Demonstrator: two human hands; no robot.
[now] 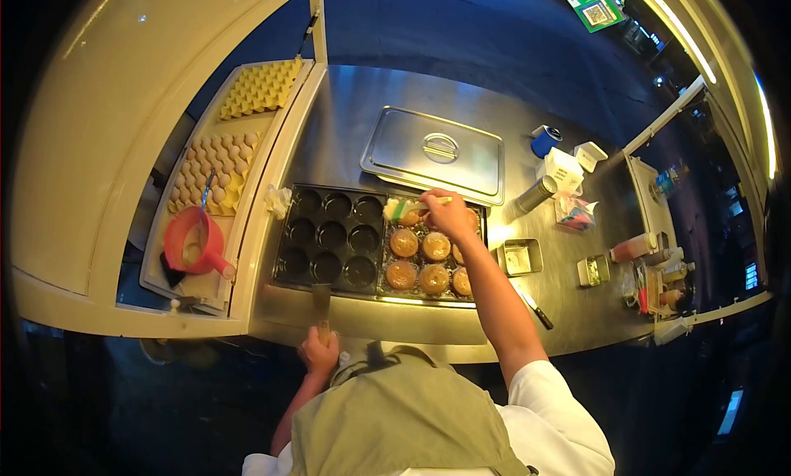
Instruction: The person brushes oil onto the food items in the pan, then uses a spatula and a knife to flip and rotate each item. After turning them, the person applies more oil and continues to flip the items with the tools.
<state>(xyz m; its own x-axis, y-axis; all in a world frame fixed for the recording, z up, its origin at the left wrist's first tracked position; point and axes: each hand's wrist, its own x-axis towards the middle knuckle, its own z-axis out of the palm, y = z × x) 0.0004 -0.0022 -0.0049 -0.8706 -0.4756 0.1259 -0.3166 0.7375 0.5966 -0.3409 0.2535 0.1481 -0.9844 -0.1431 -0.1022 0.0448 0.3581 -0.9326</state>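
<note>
My right hand is closed round the handle of a pastry brush with pale bristles and a green band. Its bristles hang over the back left of the cooking mould's filled half, where round browned cakes sit in the wells. My left hand grips the wooden handle of a flat metal scraper, its blade reaching the front edge of the black mould. The left half's round wells are dark and hold no cakes. My right hand and forearm hide part of the cakes on the right.
Behind the mould lies a steel lid. To the right are a square tin, a knife, a steel canister and bottles. A pink jug and egg trays stand on the left shelf.
</note>
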